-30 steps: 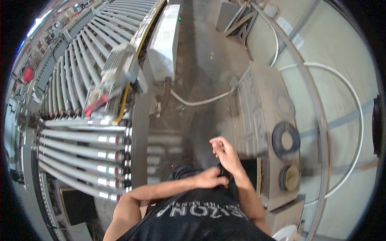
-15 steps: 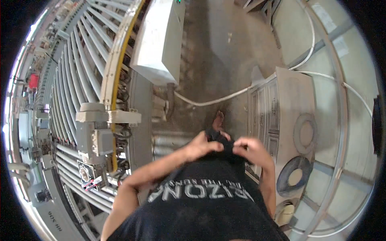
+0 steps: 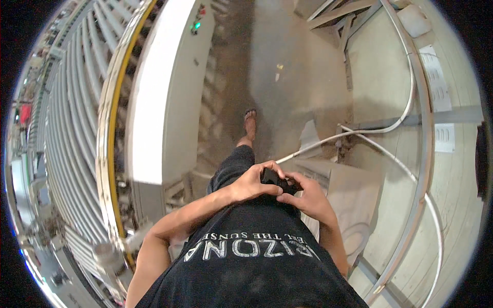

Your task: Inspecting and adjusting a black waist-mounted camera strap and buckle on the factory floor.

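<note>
In front of my waist, both hands close round a small black object (image 3: 270, 177), whose exact kind I cannot make out against my dark clothes. My left hand (image 3: 250, 185) curls round its left side, index finger over the top and thumb below. From the other side my right hand (image 3: 309, 196) grips it with bent fingers, its thumb meeting the left thumb. Part of the object is hidden under the fingers. Just below the hands is my black T-shirt (image 3: 246, 277).
A roller conveyor (image 3: 77, 102) with a yellow-edged rail runs along the left. Beside it stands a long white cabinet (image 3: 154, 92) with a green light. A pale hose (image 3: 377, 131) crosses the floor on the right to the wall frame (image 3: 423, 113). A wooden stand (image 3: 341, 18) is farther ahead.
I have stepped forward past the cabinet, and the grey motor and carved panel have slipped back. My hands have drawn together, and the black object shows clearly between them.
</note>
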